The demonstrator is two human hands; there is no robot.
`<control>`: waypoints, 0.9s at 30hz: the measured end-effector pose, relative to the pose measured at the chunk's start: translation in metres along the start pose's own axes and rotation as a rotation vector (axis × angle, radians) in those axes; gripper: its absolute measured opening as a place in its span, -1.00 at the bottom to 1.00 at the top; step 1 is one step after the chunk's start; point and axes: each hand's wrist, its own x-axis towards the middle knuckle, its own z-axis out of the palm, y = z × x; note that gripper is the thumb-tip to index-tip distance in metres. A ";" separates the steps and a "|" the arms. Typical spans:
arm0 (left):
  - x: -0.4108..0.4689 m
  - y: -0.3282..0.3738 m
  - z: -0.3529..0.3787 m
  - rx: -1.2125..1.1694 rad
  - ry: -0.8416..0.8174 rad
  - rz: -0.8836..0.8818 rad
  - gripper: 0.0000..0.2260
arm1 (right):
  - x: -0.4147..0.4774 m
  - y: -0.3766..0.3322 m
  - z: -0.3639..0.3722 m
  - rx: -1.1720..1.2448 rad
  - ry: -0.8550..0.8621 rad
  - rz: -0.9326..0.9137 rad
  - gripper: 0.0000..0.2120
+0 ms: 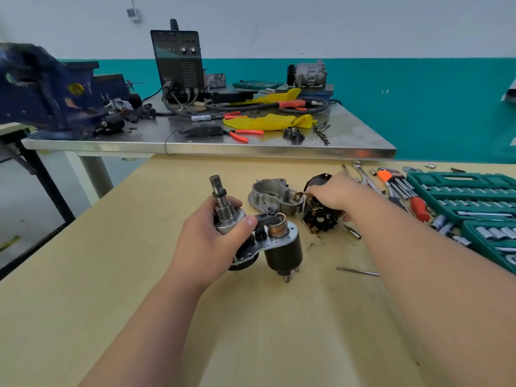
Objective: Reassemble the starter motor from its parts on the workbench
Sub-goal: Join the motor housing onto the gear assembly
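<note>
Steel pinion shaft (223,202) and black solenoid (283,251), joined by a plate, stand part-built on the wooden workbench (251,331), with the left hand (212,238) wrapped round the pinion end. Judged about midway: the grey nose housing (269,195) lies loose just behind, and the dark brush-and-field body (318,215) beside it is not yet joined, the right hand (333,194) gripping it from above. Green socket set (460,196) lies open at far right.
</note>
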 end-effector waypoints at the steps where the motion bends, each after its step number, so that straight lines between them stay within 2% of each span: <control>1: 0.000 0.000 0.000 0.004 -0.001 -0.002 -0.80 | -0.001 0.002 0.002 -0.014 -0.006 -0.010 -0.23; 6: -0.001 0.001 0.000 -0.020 -0.014 0.004 -0.83 | -0.006 0.007 0.003 -0.031 -0.011 -0.063 -0.42; 9: -0.002 0.000 -0.001 -0.025 -0.042 0.002 -0.91 | -0.006 0.010 0.006 0.056 0.004 -0.058 -0.49; 12: -0.003 0.002 -0.001 0.006 -0.055 0.003 -0.85 | -0.011 0.025 0.006 0.181 0.062 -0.140 -0.59; 15: -0.003 0.006 0.000 0.042 -0.052 -0.015 -0.72 | -0.031 0.047 -0.001 0.324 0.143 -0.356 -0.36; 18: -0.004 0.009 0.001 0.064 -0.044 -0.022 -0.73 | -0.066 0.067 -0.004 0.349 0.210 -0.550 -0.26; 22: -0.008 0.013 0.006 0.078 -0.022 -0.035 -0.87 | -0.096 0.093 0.010 0.246 0.194 -0.603 -0.13; 27: -0.010 0.010 0.012 0.077 -0.020 -0.086 -0.84 | -0.110 0.104 0.009 0.232 0.165 -0.713 -0.09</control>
